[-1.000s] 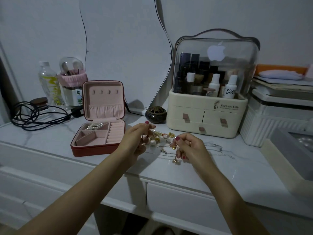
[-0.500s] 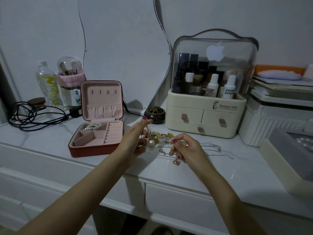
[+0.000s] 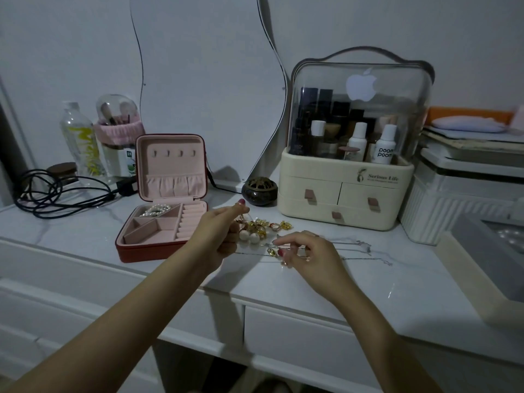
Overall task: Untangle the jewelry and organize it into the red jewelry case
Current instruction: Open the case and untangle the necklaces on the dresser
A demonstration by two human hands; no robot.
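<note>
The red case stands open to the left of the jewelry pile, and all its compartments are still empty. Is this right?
Not quite. The red case does stand open to the left of the jewelry pile, but its compartments are not all empty: the head view shows a pearl piece lying in the back left compartment. The other compartments look empty.

Both bare forearms reach forward. The left hand point(image 3: 219, 232) is raised with thumb and forefinger pinched; the right hand point(image 3: 307, 255) hovers lower, fingers curled.
</note>
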